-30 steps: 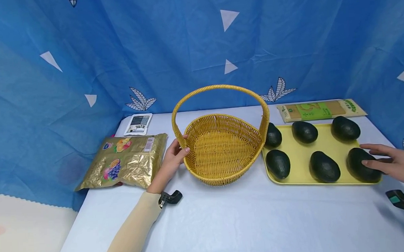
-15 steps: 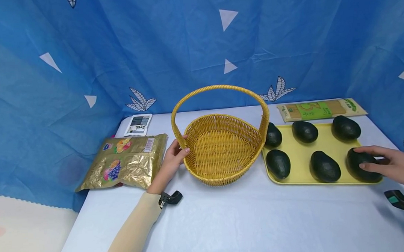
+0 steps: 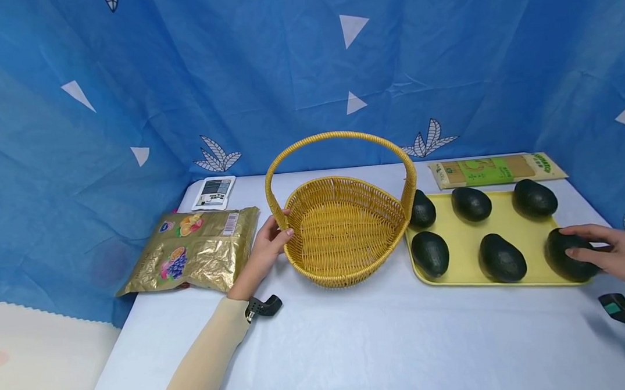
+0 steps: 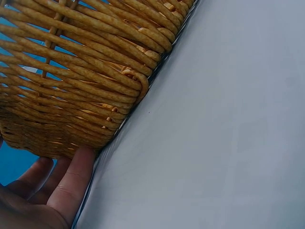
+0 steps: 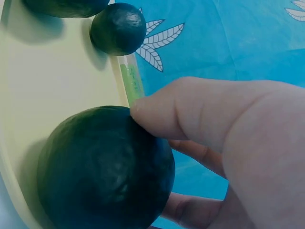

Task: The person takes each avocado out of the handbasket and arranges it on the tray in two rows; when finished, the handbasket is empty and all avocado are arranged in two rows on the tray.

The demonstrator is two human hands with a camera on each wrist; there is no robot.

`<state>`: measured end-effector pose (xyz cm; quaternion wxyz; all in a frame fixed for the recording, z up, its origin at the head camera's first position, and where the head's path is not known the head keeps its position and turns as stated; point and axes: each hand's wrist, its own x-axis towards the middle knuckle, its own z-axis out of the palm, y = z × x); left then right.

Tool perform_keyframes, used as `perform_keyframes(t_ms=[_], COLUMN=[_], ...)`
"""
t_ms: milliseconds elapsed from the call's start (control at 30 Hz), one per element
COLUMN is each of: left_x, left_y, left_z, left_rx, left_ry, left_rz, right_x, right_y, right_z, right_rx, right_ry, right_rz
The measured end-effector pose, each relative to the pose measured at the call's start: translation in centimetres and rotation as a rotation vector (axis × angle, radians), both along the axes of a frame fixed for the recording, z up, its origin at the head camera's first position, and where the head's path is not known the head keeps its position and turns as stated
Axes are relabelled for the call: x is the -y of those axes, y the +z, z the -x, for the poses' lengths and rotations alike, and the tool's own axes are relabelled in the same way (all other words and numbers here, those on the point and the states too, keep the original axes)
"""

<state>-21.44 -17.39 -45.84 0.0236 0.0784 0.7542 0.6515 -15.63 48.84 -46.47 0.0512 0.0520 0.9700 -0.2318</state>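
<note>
A yellow wicker basket with a tall hoop handle stands at the middle of the table. My left hand grips its left side at the foot of the handle, thumb at the rim. In the left wrist view, the fingers press against the woven wall. On the right, my right hand holds a dark green avocado at the tray's front right corner. The right wrist view shows the thumb on the avocado's skin and other fingers partly hidden behind it.
Several more avocados lie in two rows on the yellow tray. Behind it is a noodle packet. Left of the basket lie a gold bag and a small white pouch. A blue curtain hangs behind the table.
The right hand closed in on the front right avocado, then shifted slightly right, and the avocado moved right with it. The left hand and basket stayed put.
</note>
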Motion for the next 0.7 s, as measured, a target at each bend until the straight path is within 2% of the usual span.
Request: perform_keyframes(t_ms=[133, 200, 433, 500, 700], left_x=[0.0, 0.0, 0.2, 0.3, 0.6], left_y=[-0.1, -0.1, 0.0, 0.1, 0.6], left_z=[0.0, 0.1, 0.2, 0.1, 0.0], left_rx=[0.002, 0.001, 0.008, 0.013, 0.030], left_ry=[-0.009, -0.013, -0.007, -0.003, -0.002], left_rz=[0.001, -0.013, -0.038, -0.031, -0.035], right_x=[2.5, 3.0, 0.9, 1.3, 4.6], right_y=[2.6, 3.2, 0.9, 1.5, 5.4], right_z=[-1.3, -1.5, -0.4, -0.4, -1.0], right_rx=[0.029, 0.029, -0.025, -0.025, -0.052], right_ry=[0.013, 0.017, -0.016, -0.028, -0.043], right_rz=[0.001, 0.010, -0.001, -0.001, -0.011])
